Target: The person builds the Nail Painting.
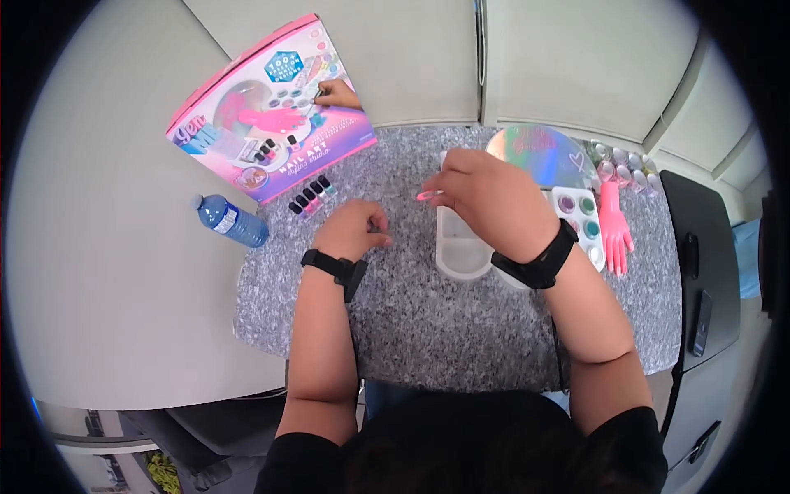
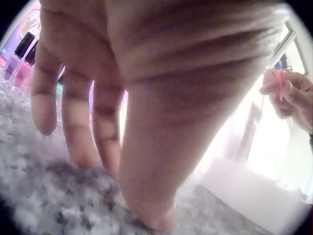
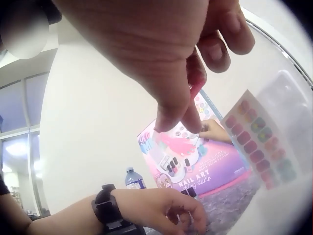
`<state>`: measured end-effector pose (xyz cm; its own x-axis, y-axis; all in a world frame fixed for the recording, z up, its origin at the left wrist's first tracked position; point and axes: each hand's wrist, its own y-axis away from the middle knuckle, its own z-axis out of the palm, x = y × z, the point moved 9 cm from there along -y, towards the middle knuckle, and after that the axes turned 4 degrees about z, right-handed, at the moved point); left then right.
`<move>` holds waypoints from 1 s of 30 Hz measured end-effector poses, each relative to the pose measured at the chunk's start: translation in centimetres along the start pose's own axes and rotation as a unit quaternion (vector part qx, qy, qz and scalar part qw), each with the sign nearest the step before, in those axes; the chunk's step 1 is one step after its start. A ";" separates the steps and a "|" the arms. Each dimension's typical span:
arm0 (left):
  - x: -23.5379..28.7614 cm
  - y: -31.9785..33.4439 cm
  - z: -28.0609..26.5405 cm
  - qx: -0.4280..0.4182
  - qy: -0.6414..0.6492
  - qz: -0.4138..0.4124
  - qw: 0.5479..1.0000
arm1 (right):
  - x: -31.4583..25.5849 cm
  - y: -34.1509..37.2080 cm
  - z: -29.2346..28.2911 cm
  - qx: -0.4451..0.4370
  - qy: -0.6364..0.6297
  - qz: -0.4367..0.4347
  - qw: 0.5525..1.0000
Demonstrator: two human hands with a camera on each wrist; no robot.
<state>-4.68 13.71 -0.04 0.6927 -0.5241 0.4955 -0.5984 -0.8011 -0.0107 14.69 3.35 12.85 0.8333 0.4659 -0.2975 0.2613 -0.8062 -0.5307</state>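
Observation:
My right hand (image 1: 498, 193) is raised over the left part of a white compartment tray (image 1: 465, 257). Between its thumb and fingers it pinches a small, thin pink piece (image 1: 426, 196), partly hidden by the fingertips; its exact kind I cannot tell. Low over the speckled tabletop (image 1: 403, 321), my left hand (image 1: 350, 229) has loosely bent fingers and holds nothing. Several small nail polish bottles (image 1: 311, 198) with black caps stand just beyond it. A sheet of coloured nail stickers (image 3: 261, 142) stands up by the tray in the right wrist view.
Behind the polish bottles stands a nail art box (image 1: 288, 115), with a water bottle (image 1: 230, 221) to its left. On the right are a pink model hand (image 1: 615, 230), colour pots (image 1: 587, 206), an iridescent rounded panel (image 1: 535, 156) and several clear-and-silver containers (image 1: 629, 169).

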 end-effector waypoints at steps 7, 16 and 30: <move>2.4 -0.4 -0.9 0.010 0.125 -0.043 0.991 | 0.0 0.0 0.1 0.012 -0.056 -0.009 0.998; 5.9 -0.5 -0.1 0.075 0.500 0.104 0.856 | 0.7 -0.5 -2.2 -0.016 -0.212 0.048 0.976; 8.4 0.5 -2.1 0.145 0.207 0.147 0.956 | 1.6 -0.4 -1.2 -0.006 -0.230 0.045 0.972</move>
<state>-0.02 9.47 5.98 0.2574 -0.6275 0.7349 -0.5638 -0.7152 -0.4132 16.57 3.96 13.53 0.5471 0.5054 -0.6672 0.2055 -0.8538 -0.4782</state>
